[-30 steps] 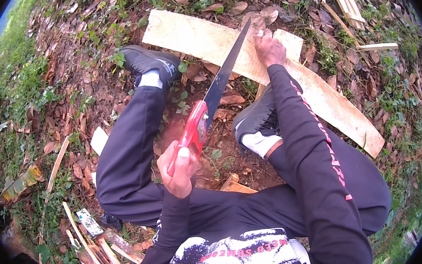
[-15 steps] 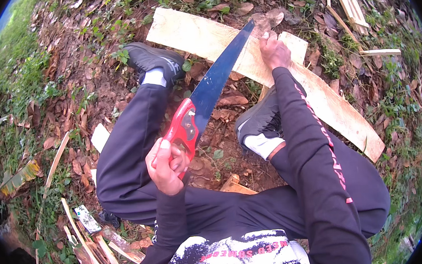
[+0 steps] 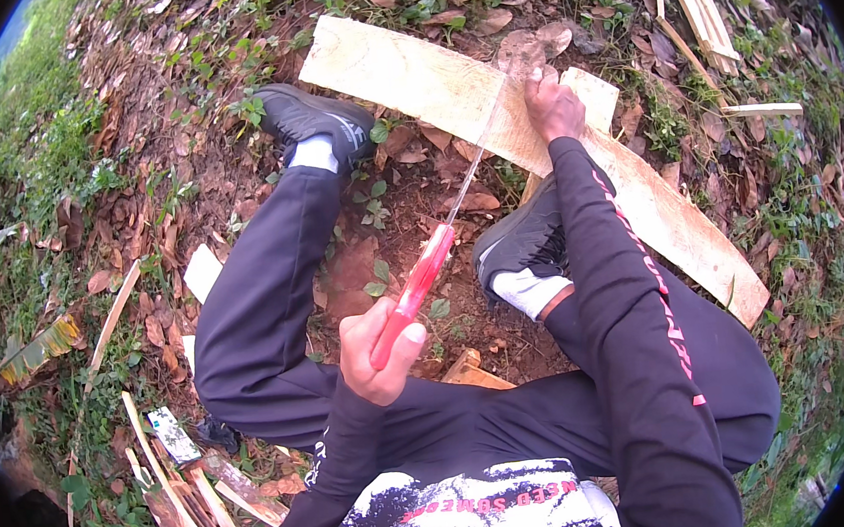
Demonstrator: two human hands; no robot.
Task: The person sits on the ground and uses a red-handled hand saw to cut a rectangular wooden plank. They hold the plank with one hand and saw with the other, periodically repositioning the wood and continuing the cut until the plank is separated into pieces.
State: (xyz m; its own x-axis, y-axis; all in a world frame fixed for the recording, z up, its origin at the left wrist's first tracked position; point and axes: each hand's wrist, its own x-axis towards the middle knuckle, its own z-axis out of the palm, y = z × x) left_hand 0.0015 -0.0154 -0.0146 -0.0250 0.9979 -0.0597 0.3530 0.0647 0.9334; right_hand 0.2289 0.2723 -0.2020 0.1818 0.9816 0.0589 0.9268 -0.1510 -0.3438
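My left hand (image 3: pixel 375 356) is wrapped round the red handle of a hand saw (image 3: pixel 423 278). The saw's blade stands on edge, so it shows only as a thin line running away to the right. Its tip crosses a long pale wooden plank (image 3: pixel 395 70), just left of my right hand (image 3: pixel 554 109). That right hand is closed on the plank, pressing it near the far edge; its fingertips are partly hidden. Under the plank a shorter wood piece (image 3: pixel 595 93) sticks out at the far side.
My shoes stand on the ground, the left (image 3: pixel 314 122) near the plank's left part, the right (image 3: pixel 522 240) close under its near edge. Split wood strips (image 3: pixel 197 504) lie at the lower left, and more slats (image 3: pixel 699 13) at the far right. Dry leaves and weeds cover the soil.
The saw has turned from showing its blue blade flat to standing edge-up. My left hand has moved slightly right and rolled over with it. My right hand stays on the plank.
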